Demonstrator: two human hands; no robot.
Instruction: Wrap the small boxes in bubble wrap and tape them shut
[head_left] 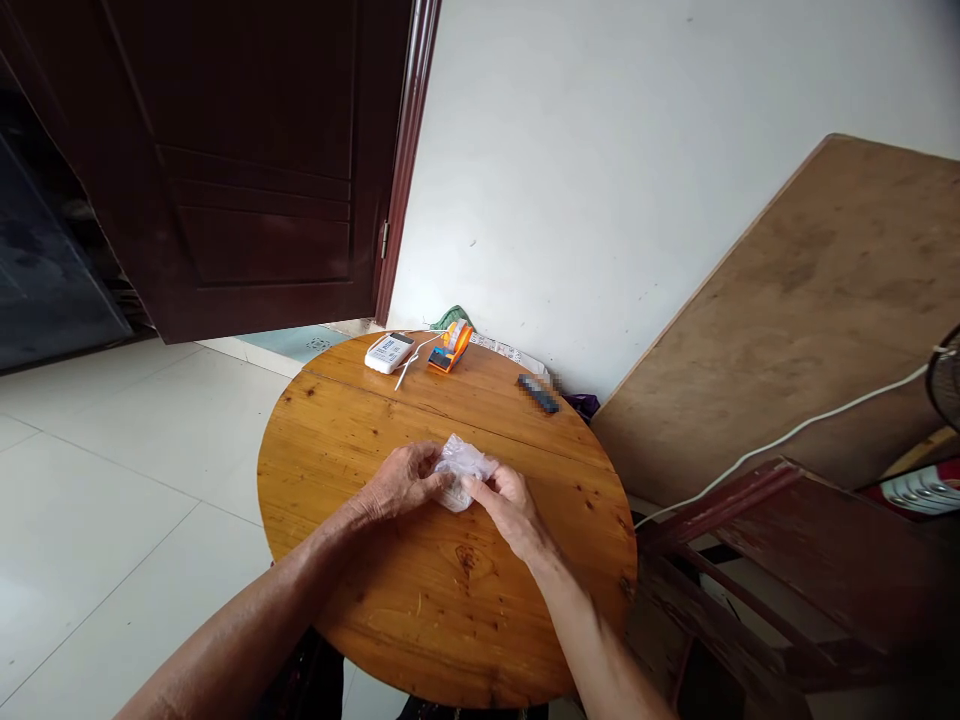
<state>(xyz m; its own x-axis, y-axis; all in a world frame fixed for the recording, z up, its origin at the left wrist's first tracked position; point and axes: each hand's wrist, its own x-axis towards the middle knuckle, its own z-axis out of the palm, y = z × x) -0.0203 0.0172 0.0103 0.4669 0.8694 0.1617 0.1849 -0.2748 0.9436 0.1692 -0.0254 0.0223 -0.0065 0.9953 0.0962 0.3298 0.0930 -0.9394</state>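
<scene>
A crumpled, thin, whitish plastic bag [459,462] is between my two hands, above the middle of the round wooden table [420,600]. My left hand [409,478] grips its left side, thumb laid across the front. On the right side, my right hand [510,502] pinches the bag between thumb and fingers. Some fingertips are hidden behind the plastic. Whether anything lies inside the bag I cannot tell.
Toward the table's back stand a white power bank-like device [388,353] with a white cable [407,368], an orange tape dispenser [450,347] and a dark, blurred-out long object [538,393]. A wooden board [787,300] leans at right; a dark red door [262,180] stands at left.
</scene>
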